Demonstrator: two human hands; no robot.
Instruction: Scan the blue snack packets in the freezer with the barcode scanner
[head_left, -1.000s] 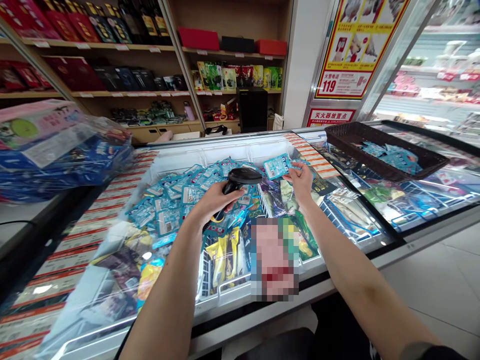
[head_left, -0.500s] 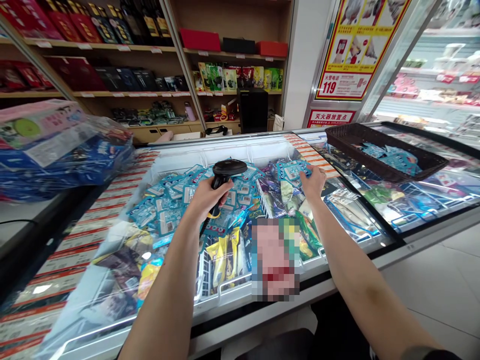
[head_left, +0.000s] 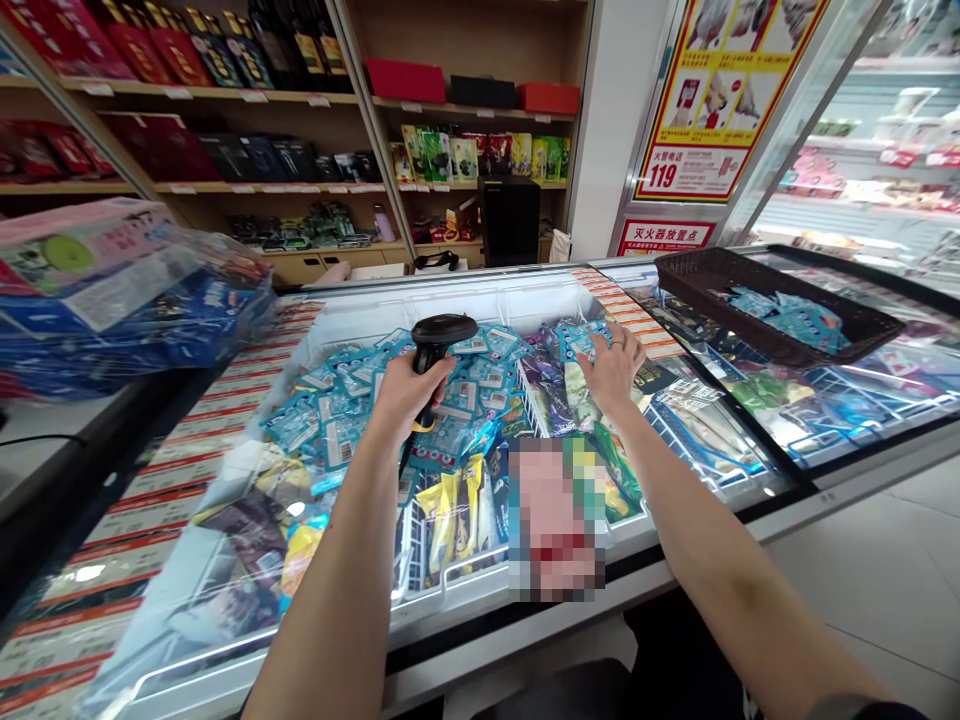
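Observation:
A black handheld barcode scanner [head_left: 442,338] is in the grip of my left hand [head_left: 411,395], its head above a heap of light-blue packets [head_left: 334,420] in the freezer. My right hand [head_left: 613,372] is spread over a single light-blue packet [head_left: 574,340], its fingers stretched out and apart. That packet lies on purple bags [head_left: 551,385] in the wire-walled section to the right of the heap. The fingers cover the packet's right part, and whether they press on it I cannot tell.
A dark woven basket [head_left: 682,275] with several blue packets stands on the freezer's glass at right. Plastic-wrapped boxes [head_left: 135,290] are piled at left. Yellow ice-cream wrappers [head_left: 442,515] lie in front beside a pixelated patch. Shelves [head_left: 262,95] stand behind.
My right hand has let go of the packet's edge and now lies opened out over it, knuckles up. The scanner in my left hand has shifted slightly left.

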